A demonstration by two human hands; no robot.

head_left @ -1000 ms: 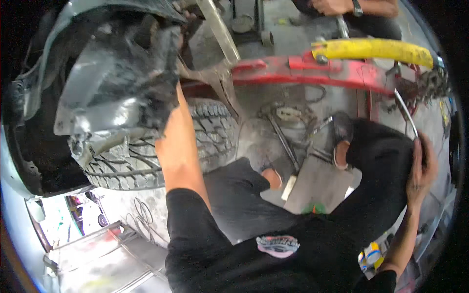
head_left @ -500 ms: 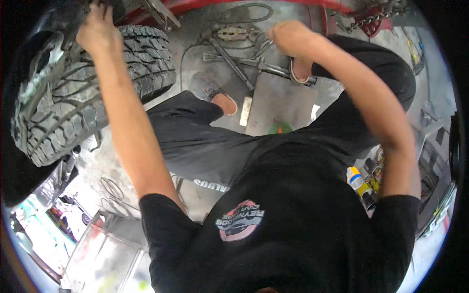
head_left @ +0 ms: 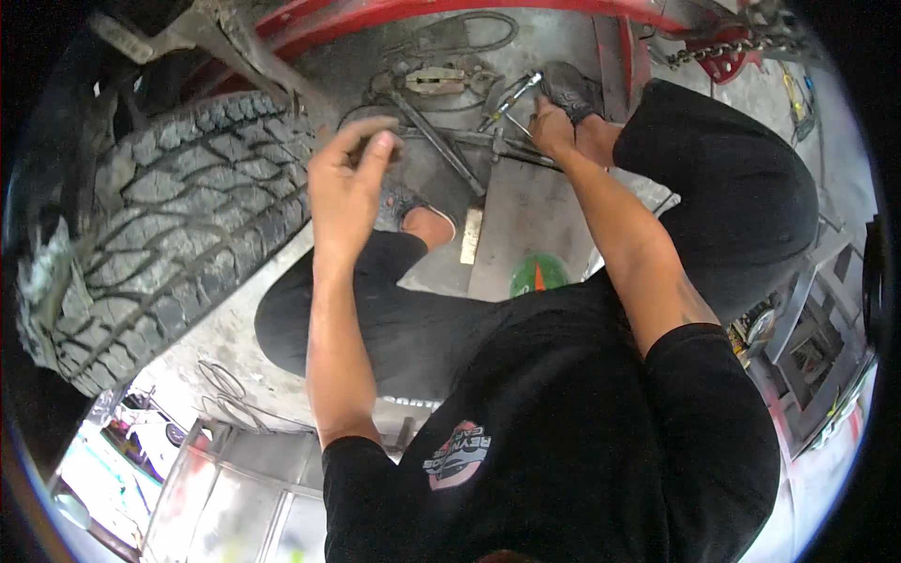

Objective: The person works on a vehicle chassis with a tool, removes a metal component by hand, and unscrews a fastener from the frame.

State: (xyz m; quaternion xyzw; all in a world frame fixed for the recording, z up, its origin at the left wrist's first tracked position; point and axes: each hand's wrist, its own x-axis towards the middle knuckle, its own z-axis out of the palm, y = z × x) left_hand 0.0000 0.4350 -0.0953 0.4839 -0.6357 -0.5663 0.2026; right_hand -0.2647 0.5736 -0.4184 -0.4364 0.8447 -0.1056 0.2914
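Note:
My left hand [head_left: 347, 192] is raised beside the large treaded tire [head_left: 178, 225], its thumb and bent fingers apart, with nothing visible between them. Low over the floor, my right hand [head_left: 554, 129] is closed at the end of a thin metal rod [head_left: 519, 125]; its fingers hide most of what they grip. Just left of that hand lies a shiny ratchet-like tool [head_left: 511, 101]. Dark steel bars [head_left: 436, 141] cross the floor between my feet. Beyond them sits a rusty metal part [head_left: 439, 82], its kind unclear.
A red beam [head_left: 450, 11] spans the far side, with a chain [head_left: 727, 49] at right. Between my legs are a flat grey board [head_left: 535, 206], a pale block [head_left: 472, 236] and a round green item [head_left: 540, 273]. A metal frame [head_left: 807, 352] stands at right.
My left hand has come away from above the tire, moving right and nearer me. My right hand has dropped toward the tools on the floor. My body has shifted a little.

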